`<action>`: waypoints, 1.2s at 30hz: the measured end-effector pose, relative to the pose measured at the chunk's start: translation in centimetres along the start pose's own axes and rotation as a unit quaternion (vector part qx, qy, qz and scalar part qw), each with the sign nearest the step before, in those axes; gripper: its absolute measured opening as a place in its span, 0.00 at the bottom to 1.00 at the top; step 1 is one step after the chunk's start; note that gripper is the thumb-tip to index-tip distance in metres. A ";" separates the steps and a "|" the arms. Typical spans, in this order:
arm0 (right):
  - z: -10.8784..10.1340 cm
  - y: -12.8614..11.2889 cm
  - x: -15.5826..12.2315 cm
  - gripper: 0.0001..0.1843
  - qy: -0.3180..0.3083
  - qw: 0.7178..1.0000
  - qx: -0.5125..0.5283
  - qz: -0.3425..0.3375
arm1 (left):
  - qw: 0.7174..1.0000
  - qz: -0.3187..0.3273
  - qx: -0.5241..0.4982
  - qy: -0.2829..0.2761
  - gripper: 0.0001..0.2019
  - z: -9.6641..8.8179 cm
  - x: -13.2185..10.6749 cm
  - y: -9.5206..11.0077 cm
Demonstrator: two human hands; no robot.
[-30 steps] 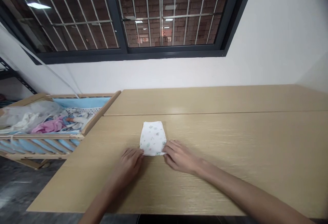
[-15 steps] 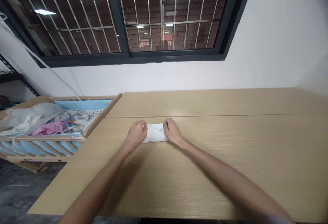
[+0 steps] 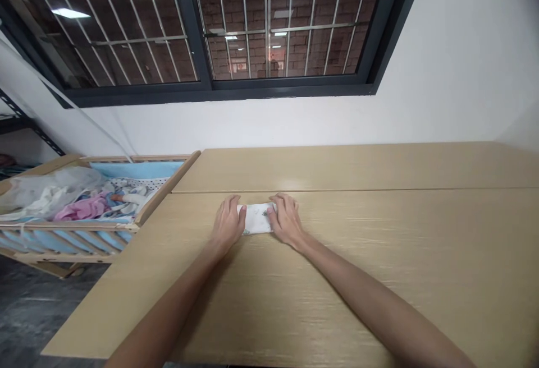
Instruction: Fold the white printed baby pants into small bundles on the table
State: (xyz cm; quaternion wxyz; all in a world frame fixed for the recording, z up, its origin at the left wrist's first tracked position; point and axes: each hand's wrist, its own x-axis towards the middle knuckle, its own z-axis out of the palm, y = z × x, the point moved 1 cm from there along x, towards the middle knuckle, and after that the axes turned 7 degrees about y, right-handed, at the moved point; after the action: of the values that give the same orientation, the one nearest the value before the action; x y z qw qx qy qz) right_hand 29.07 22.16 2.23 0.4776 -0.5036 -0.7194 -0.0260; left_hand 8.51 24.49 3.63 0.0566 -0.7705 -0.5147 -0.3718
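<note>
Your left hand (image 3: 229, 223) and right hand (image 3: 287, 221) are bare, and your slender arms are uncovered too, wrists included.

cloth (image 3: 256, 219): soft printed cotton | table (image 3: 379, 256): matt wood-grain laminate

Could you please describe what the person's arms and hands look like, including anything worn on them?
The left forearm and right forearm are bare, with no sleeves in view. The left hand and right hand wear no gloves, and no watch, bracelet or ring shows on the sides facing the camera.
</note>
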 end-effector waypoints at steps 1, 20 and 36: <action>-0.3 -0.5 -0.1 0.22 -0.031 0.998 0.001 -0.056 | 1.000 0.015 -0.011 0.005 0.24 -0.1 -0.3 0.5; -0.2 -0.7 -1.4 0.32 -0.162 0.976 -0.061 -0.131 | 0.984 0.077 0.081 -0.142 0.39 1.7 -3.6 0.6; -0.8 0.6 -0.8 0.39 -0.176 0.982 0.068 -0.029 | 0.980 0.126 -0.002 -0.152 0.28 -2.3 -1.0 -0.3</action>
State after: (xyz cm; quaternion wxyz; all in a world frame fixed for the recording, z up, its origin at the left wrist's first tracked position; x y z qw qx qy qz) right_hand 30.10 21.46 1.84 0.3754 -0.4458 -0.8066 0.0983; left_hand 6.84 22.77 4.56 0.0228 -0.8770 -0.4150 -0.2412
